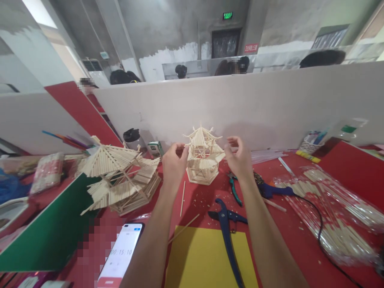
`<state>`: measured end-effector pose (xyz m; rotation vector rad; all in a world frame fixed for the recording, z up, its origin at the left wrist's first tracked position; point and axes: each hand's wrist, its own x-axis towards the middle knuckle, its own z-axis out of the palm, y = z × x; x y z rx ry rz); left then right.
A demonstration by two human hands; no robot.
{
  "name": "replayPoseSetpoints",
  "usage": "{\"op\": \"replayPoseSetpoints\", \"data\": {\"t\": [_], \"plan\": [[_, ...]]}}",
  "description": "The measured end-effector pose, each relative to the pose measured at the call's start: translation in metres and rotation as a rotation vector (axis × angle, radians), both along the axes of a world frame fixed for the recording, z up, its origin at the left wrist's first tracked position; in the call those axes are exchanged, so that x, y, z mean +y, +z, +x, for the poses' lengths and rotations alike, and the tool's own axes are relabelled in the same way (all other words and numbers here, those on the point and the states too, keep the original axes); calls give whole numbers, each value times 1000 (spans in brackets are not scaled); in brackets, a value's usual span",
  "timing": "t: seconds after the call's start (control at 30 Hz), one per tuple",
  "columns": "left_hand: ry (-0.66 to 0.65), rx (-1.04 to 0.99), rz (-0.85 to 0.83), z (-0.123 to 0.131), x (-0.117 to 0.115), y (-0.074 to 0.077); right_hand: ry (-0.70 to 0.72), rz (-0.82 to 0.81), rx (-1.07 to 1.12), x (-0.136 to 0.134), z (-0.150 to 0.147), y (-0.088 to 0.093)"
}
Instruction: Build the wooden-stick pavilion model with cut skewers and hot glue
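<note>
A small wooden-stick pavilion model [202,165] with a tiered, peaked roof stands upright on the red table, between my two hands. My left hand [175,163] is beside its left side, fingers curved and slightly apart, the thumb tip close to the roof's edge; I cannot tell whether it touches. On the other side, my right hand [240,158] has thumb and fingers curved and apart, with nothing visible between them. Its thumb is near the right eave. A larger stick pavilion [120,176] sits to the left, leaning on a green board [54,228].
Blue-handled cutters [225,228] lie partly on yellow paper [207,256]. Teal-handled pliers [235,191], a corded blue glue gun [274,190] and bagged sticks [327,216] are at right. A phone [121,252] showing a timer, a bottle [134,140] and a pale partition [240,104] surround the workspace.
</note>
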<state>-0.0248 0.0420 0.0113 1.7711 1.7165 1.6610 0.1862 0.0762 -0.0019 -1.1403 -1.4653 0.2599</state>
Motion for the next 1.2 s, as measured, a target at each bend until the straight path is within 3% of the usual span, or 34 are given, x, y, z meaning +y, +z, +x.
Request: {"op": "replayPoseSetpoints", "data": {"t": [0.07, 0.27, 0.5, 0.63, 1.2], "plan": [[8, 2, 0, 0, 0, 1, -6, -56, -45, 5, 7, -6], [-4, -36, 2, -5, 0, 4, 228, -318, -62, 7, 18, -11], [-134, -261, 0, -13, 3, 2, 257, -316, -111, 3, 18, -8], [-195, -292, -2, -15, 2, 3, 260, -321, -101, 3, 18, -8], [-227, -342, -35, -20, 3, 2, 291, -308, -99, 5, 19, -10]]}}
